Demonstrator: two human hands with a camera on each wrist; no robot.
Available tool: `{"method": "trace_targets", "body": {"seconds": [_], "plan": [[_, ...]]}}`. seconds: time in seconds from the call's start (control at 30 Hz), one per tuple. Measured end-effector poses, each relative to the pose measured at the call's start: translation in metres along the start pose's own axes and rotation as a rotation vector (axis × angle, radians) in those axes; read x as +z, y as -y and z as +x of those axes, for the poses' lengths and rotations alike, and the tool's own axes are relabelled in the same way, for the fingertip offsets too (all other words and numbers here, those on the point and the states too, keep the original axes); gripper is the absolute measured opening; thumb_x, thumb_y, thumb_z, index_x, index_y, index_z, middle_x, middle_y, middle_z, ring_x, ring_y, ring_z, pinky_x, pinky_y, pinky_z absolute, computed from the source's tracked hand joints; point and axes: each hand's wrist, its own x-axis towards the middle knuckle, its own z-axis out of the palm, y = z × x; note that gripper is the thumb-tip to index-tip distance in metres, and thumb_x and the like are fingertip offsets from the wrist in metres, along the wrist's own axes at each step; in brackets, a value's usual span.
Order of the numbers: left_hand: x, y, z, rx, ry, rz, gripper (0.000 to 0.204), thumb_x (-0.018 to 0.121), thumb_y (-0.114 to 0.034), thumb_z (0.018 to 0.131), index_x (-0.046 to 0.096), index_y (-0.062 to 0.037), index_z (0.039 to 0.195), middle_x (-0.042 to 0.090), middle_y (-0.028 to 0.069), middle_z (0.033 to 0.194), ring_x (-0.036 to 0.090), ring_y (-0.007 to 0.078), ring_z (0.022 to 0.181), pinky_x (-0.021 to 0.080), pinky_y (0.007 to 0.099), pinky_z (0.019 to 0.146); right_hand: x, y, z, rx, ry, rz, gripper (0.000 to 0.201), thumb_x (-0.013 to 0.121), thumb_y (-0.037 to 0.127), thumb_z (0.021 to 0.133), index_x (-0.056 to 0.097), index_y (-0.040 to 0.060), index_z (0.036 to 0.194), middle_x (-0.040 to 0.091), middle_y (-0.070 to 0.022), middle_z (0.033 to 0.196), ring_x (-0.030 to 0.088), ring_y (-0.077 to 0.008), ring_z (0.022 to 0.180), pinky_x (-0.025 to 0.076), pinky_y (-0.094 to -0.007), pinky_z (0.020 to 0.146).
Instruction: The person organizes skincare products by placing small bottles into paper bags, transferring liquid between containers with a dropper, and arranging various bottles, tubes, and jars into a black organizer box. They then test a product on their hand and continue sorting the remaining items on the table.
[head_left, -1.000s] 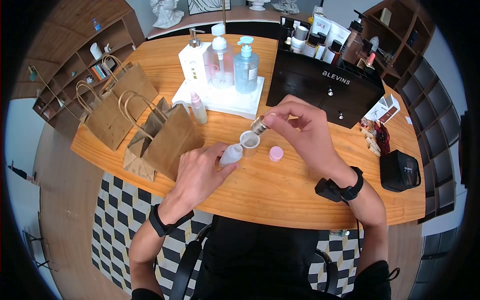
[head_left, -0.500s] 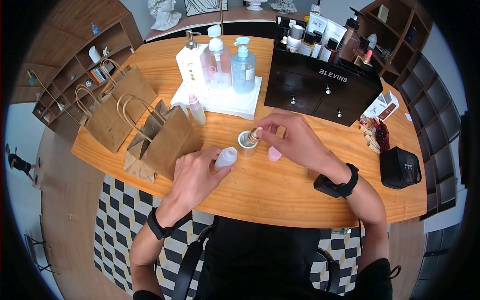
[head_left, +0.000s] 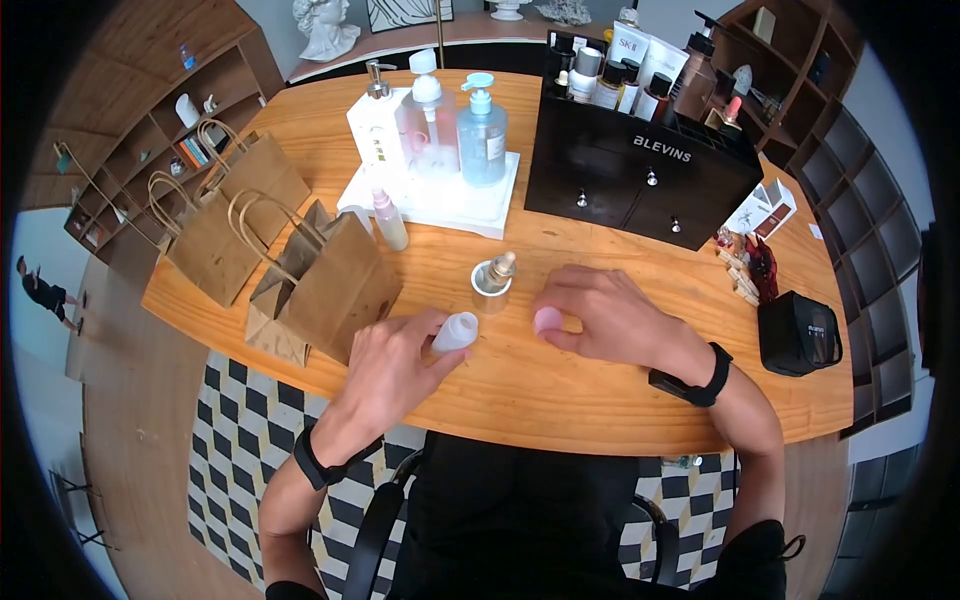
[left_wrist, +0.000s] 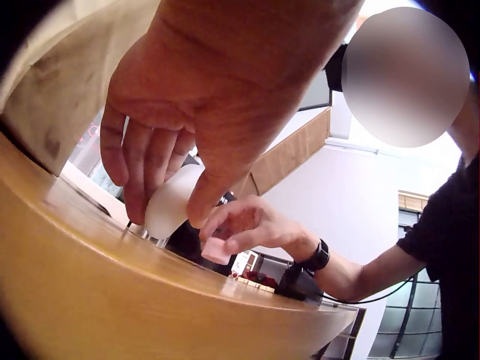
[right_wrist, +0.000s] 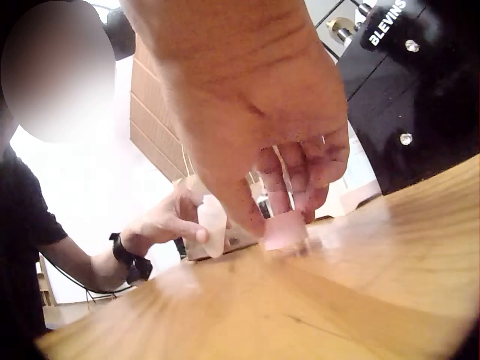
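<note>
In the head view my left hand (head_left: 385, 365) holds a small translucent white bottle (head_left: 457, 335) between thumb and fingers, its uncapped mouth leaning up and to the right. My right hand (head_left: 618, 318) pinches a pink cap (head_left: 547, 320) right at the tabletop; the right wrist view shows the cap (right_wrist: 285, 231) between thumb and fingertips. Between the hands and a little farther back stands a small clear cup with a white rim (head_left: 490, 297). A dropper (head_left: 503, 266) with a gold collar and pale bulb leans in it, its lower end hidden.
Brown paper bags (head_left: 335, 275) stand left of my left hand. Behind are a slim pink-topped bottle (head_left: 390, 222) and a white tray (head_left: 475, 216) bearing pump bottles. A black cosmetics organizer (head_left: 640, 170) stands back right; a black case (head_left: 798, 333) lies at the right.
My right hand lowered the dropper into the white-rimmed cup, let go of it, then moved right and toward me to grasp the pink cap. The left hand drew the bottle slightly away from the cup.
</note>
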Motion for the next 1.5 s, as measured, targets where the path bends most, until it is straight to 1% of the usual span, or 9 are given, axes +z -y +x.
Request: {"method": "trace_targets", "body": {"seconds": [0.2, 0.63, 0.7, 0.8, 0.9, 1.0, 1.23, 1.33, 1.5], "plan": [[0.005, -0.007, -0.008, 0.089, -0.01, -0.029, 0.036, 0.09, -0.018, 0.084, 0.075, -0.0001, 0.112, 0.078, 0.018, 0.094, 0.078, 0.0332, 0.085, 0.06, 0.0398, 0.074, 0.003, 0.037, 0.004, -0.175, -0.278, 0.346, 0.032, 0.082, 0.005, 0.088, 0.074, 0.0041, 0.119, 0.074, -0.0104, 0.115, 0.071, -0.0315, 0.105, 0.06, -0.0404, 0.088], [0.004, -0.015, -0.016, 0.191, 0.015, 0.005, 0.036, 0.092, -0.017, 0.08, 0.077, 0.0014, 0.107, 0.079, 0.0185, 0.099, 0.075, 0.0371, 0.085, 0.06, 0.0431, 0.077, 0.011, 0.046, 0.002, -0.238, -0.142, 0.306, 0.033, 0.078, 0.019, 0.095, 0.072, 0.0036, 0.124, 0.07, -0.0153, 0.127, 0.07, -0.032, 0.11, 0.06, -0.0408, 0.088], [0.004, -0.015, -0.016, 0.211, 0.003, -0.007, 0.036, 0.092, -0.017, 0.079, 0.077, 0.0014, 0.106, 0.079, 0.0182, 0.099, 0.075, 0.037, 0.085, 0.06, 0.0433, 0.077, -0.003, 0.055, 0.003, 0.077, 0.111, 0.158, 0.04, 0.078, 0.028, 0.096, 0.07, 0.0039, 0.128, 0.074, -0.0184, 0.116, 0.074, -0.0324, 0.095, 0.061, -0.0424, 0.078], [0.001, -0.013, -0.016, 0.205, -0.01, -0.011, 0.035, 0.092, -0.016, 0.079, 0.077, 0.0013, 0.105, 0.079, 0.0181, 0.099, 0.075, 0.0371, 0.086, 0.06, 0.0436, 0.077, 0.017, 0.045, 0.009, -0.361, -0.427, 0.224, 0.05, 0.076, 0.032, 0.098, 0.064, 0.0064, 0.14, 0.076, -0.018, 0.095, 0.073, -0.0333, 0.072, 0.057, -0.0438, 0.064], [0.002, -0.011, -0.016, 0.217, 0.004, -0.004, 0.034, 0.091, -0.016, 0.08, 0.078, 0.001, 0.106, 0.079, 0.0182, 0.099, 0.075, 0.0371, 0.086, 0.06, 0.0436, 0.078, 0.007, 0.049, -0.005, -0.092, -0.093, 0.238, 0.059, 0.073, 0.031, 0.1, 0.054, 0.0071, 0.151, 0.074, -0.0174, 0.081, 0.067, -0.0342, 0.055, 0.052, -0.0442, 0.054], [0.003, -0.01, -0.016, 0.21, 0.01, 0.003, 0.033, 0.091, -0.015, 0.08, 0.078, 0.0009, 0.106, 0.079, 0.0185, 0.099, 0.076, 0.037, 0.086, 0.06, 0.0434, 0.078, 0.018, 0.038, -0.006, -0.187, -0.219, 0.204, 0.066, 0.073, 0.029, 0.1, 0.048, 0.0056, 0.156, 0.075, -0.0197, 0.085, 0.068, -0.0338, 0.057, 0.052, -0.0434, 0.053], [0.001, -0.012, -0.016, 0.229, 0.001, -0.004, 0.032, 0.089, -0.017, 0.082, 0.077, -0.0005, 0.107, 0.077, 0.0186, 0.093, 0.074, 0.0383, 0.084, 0.059, 0.0449, 0.076, 0.016, 0.043, -0.007, -0.096, -0.094, 0.137, 0.053, 0.073, 0.026, 0.1, 0.059, 0.0079, 0.148, 0.075, -0.0179, 0.084, 0.068, -0.0319, 0.057, 0.051, -0.041, 0.052], [0.0, -0.016, -0.016, 0.237, 0.003, 0.011, 0.033, 0.091, -0.015, 0.08, 0.077, 0.0012, 0.105, 0.078, 0.0194, 0.097, 0.075, 0.0377, 0.085, 0.06, 0.0438, 0.076, 0.027, 0.037, -0.003, -0.432, -0.433, 0.208, 0.043, 0.074, 0.025, 0.1, 0.066, 0.0085, 0.139, 0.074, -0.0151, 0.084, 0.068, -0.0306, 0.059, 0.05, -0.041, 0.051], [-0.001, -0.016, -0.016, 0.254, 0.012, 0.014, 0.034, 0.091, -0.015, 0.08, 0.077, 0.0013, 0.106, 0.077, 0.0185, 0.093, 0.074, 0.0381, 0.083, 0.059, 0.045, 0.075, 0.009, 0.041, -0.012, -0.224, -0.198, 0.123, 0.033, 0.074, 0.029, 0.099, 0.07, 0.0075, 0.123, 0.072, -0.0107, 0.1, 0.07, -0.0288, 0.07, 0.05, -0.0406, 0.055]]}}
